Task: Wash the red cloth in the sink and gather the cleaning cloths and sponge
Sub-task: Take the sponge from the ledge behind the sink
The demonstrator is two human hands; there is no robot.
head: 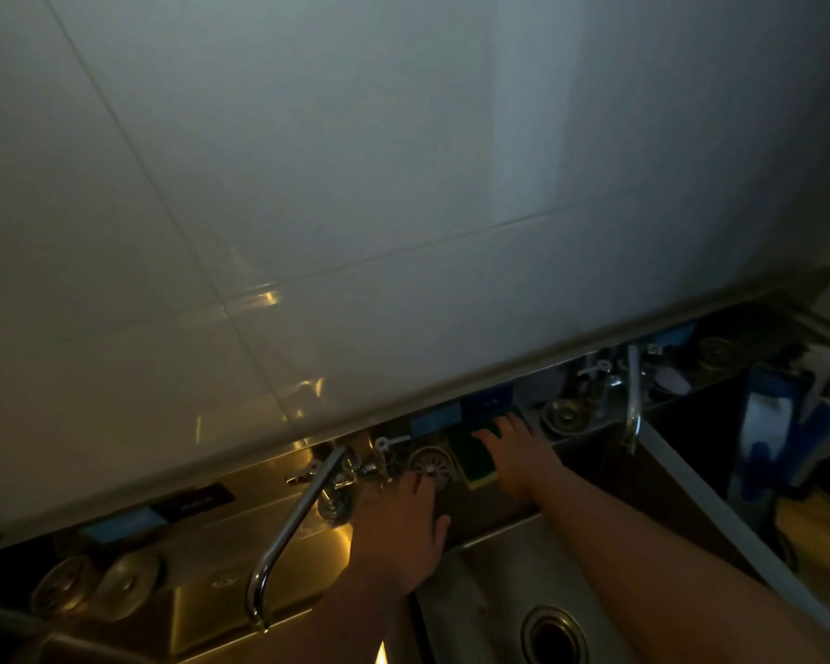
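A green and yellow sponge [470, 460] lies on the steel ledge behind the sink basin [509, 601]. My right hand [518, 455] lies flat over the sponge's right side, fingers stretched toward the wall. My left hand [398, 534] reaches to the ledge beside a round metal strainer [431, 464], fingertips near it; its grip is not clear in the dim light. No red cloth shows. A white and blue cloth [763, 424] hangs at the far right.
A curved tap [288, 529] arches over the left basin, and a second tap [633, 400] stands to the right. Strainers and plugs [92, 587] sit on the ledge at left. White wall tiles [355, 184] fill most of the view. A drain hole [554, 635] opens below.
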